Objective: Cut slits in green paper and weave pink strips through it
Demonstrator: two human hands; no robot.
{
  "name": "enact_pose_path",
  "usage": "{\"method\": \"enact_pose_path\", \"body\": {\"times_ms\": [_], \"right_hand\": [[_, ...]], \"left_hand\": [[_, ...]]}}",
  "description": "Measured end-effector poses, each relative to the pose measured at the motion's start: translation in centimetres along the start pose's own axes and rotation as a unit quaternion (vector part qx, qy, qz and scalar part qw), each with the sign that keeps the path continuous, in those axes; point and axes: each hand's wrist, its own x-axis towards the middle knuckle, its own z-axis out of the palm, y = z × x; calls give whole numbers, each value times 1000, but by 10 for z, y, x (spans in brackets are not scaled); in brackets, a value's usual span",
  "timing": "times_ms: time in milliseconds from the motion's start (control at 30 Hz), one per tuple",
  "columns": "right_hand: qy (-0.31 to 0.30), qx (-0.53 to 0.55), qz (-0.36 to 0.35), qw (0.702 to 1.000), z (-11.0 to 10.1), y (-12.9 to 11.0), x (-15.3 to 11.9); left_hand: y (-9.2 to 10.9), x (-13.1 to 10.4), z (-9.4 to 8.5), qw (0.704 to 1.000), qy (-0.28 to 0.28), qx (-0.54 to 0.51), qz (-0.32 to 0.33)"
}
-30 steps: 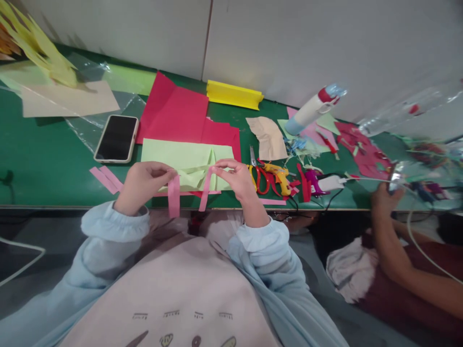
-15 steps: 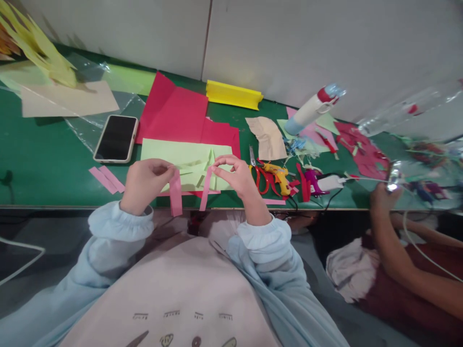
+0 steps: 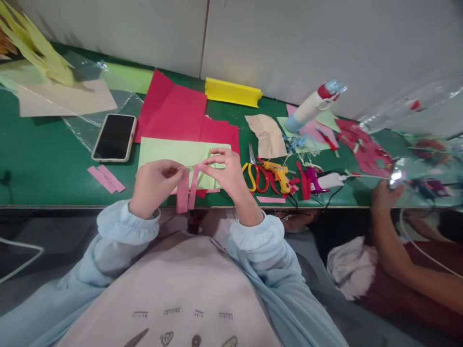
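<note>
My left hand (image 3: 154,185) pinches a pink paper strip (image 3: 183,193) that hangs down over the table's front edge. Close beside it, a narrower pink paper strip (image 3: 193,188) dangles from the fingertips of my right hand (image 3: 224,173). The two strips hang side by side with a small gap between them. Beneath both hands lies a light green paper sheet (image 3: 162,149), with cut green pieces partly hidden by my fingers. Two more pink strips (image 3: 106,179) rest on the table to the left.
Red paper (image 3: 173,108) and a yellow folded piece (image 3: 233,92) lie behind. A phone (image 3: 114,138) is at left. Scissors (image 3: 260,173), a yellow glue gun (image 3: 280,173), a purple glue gun (image 3: 314,179) and a bottle (image 3: 311,108) are at right. Another person's hand (image 3: 385,197) holds something shiny.
My hands have moved closer together, bringing the two pink strips nearly side by side. The left hand went right and the right hand slightly left.
</note>
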Motion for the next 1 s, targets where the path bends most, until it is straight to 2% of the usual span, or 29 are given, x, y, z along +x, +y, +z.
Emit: {"method": "enact_pose_path", "body": {"times_ms": [200, 467, 733, 1000], "right_hand": [[-24, -20, -13, 999, -2, -5, -1], [-82, -23, -19, 996, -8, -9, 2], [-93, -45, 5, 995, -9, -18, 2], [-97, -72, -14, 993, -12, -27, -2]], "left_hand": [[4, 0, 1, 999, -11, -31, -11], [1, -2, 2, 999, -24, -43, 20], [3, -2, 0, 998, -22, -51, 31], [4, -1, 1, 995, -41, -81, 28]]}}
